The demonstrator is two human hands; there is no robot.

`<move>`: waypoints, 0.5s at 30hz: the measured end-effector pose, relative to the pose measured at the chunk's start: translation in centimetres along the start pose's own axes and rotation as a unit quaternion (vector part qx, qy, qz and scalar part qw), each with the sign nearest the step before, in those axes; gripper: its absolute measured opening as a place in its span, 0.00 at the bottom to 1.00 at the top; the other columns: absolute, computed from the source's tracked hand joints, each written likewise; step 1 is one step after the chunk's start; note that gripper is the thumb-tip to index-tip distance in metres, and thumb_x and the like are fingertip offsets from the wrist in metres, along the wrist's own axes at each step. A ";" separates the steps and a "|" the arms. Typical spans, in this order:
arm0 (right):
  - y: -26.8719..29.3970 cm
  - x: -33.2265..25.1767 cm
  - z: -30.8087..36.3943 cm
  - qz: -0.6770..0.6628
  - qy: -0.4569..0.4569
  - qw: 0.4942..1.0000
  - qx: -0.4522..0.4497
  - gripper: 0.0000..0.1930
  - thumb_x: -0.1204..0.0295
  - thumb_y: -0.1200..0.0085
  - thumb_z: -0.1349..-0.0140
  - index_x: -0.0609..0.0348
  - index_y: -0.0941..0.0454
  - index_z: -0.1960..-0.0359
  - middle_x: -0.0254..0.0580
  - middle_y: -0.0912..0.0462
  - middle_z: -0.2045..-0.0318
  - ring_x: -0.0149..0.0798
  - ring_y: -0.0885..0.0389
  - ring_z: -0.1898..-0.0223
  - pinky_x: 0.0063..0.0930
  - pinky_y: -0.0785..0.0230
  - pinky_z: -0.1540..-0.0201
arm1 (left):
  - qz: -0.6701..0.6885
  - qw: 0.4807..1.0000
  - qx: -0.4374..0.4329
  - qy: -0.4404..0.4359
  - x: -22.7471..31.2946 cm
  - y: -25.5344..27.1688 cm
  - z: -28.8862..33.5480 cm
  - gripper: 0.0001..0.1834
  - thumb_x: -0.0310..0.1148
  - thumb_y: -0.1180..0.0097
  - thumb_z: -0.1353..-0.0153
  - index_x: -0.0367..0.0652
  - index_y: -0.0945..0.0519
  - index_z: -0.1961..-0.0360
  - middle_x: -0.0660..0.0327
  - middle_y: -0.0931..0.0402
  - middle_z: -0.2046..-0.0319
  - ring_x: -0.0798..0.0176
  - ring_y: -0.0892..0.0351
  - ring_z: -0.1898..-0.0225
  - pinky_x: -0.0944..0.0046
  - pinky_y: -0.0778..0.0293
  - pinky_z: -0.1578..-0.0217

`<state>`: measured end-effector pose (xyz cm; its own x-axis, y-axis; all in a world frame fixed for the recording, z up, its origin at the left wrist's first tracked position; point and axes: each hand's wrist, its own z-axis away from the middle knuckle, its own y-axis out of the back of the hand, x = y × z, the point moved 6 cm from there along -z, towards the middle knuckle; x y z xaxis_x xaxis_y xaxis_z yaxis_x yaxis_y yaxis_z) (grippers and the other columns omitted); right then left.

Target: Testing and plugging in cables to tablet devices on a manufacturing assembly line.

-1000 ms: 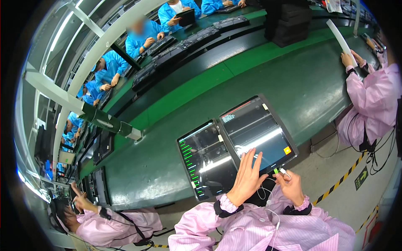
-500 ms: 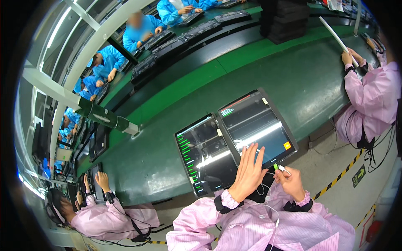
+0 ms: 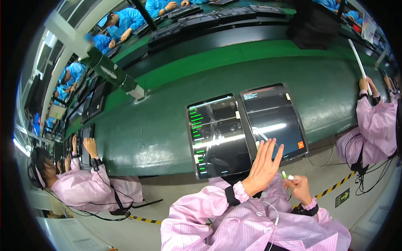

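Observation:
Two tablets with dark screens lie side by side on the green bench. The left tablet (image 3: 220,142) shows rows of green text; the right tablet (image 3: 274,111) has an orange square near its lower right corner. My left hand (image 3: 263,167) has its fingers stretched out over the lower edge of the right tablet; whether they touch the glass I cannot tell. Just below that tablet, my right hand (image 3: 299,188) pinches a white cable plug (image 3: 291,177) with a bright green end, apart from the tablet. A white cord (image 3: 276,213) hangs down my pink striped smock.
A green-wrapped post (image 3: 113,73) rises from the bench at left. Pink-clad co-workers sit on either side; the right one holds a thin white panel (image 3: 357,58). Dark stacked trays (image 3: 314,27) stand at the back, with blue-clad workers beyond. Striped tape (image 3: 335,186) marks the floor.
The view has turned, so the tablets appear shifted right and straighter. My left hand stays spread over the right tablet's lower edge. My right hand with the plug sits slightly farther from that tablet.

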<state>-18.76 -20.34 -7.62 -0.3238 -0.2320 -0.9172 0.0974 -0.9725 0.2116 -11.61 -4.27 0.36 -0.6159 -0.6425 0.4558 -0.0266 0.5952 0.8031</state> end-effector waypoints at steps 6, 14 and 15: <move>-3.2 -5.8 0.6 0.071 0.146 0.986 0.023 0.06 0.78 0.44 0.48 0.64 0.24 0.81 0.38 0.23 0.85 0.28 0.28 0.84 0.24 0.40 0.83 | 0.084 0.992 0.085 0.030 -0.6 6.0 -0.3 0.27 0.33 0.34 0.57 0.33 0.28 0.55 0.46 0.32 0.54 0.41 0.32 0.52 0.49 0.36 0.48; -13.8 -9.5 -0.5 0.084 0.339 0.929 -0.121 0.12 0.79 0.44 0.51 0.65 0.34 0.86 0.45 0.34 0.89 0.42 0.33 0.87 0.33 0.42 0.84 | -0.019 0.933 0.216 0.286 -19.2 15.6 1.4 0.25 0.38 0.41 0.44 0.32 0.30 0.50 0.47 0.28 0.53 0.54 0.28 0.49 0.58 0.32 0.49; -14.5 -9.3 -0.6 0.089 0.344 0.927 -0.117 0.17 0.80 0.42 0.52 0.64 0.39 0.89 0.44 0.35 0.89 0.40 0.34 0.89 0.31 0.45 0.85 | -0.013 0.932 0.213 0.292 -20.6 15.5 1.6 0.26 0.38 0.42 0.44 0.32 0.31 0.49 0.46 0.29 0.52 0.53 0.29 0.48 0.58 0.32 0.49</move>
<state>-16.56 -4.09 -2.34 0.3864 -0.2415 -0.8902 0.3202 -0.8700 0.3750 -0.61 18.96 2.87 -0.0806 -0.7382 0.6697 -0.4229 0.6338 0.6477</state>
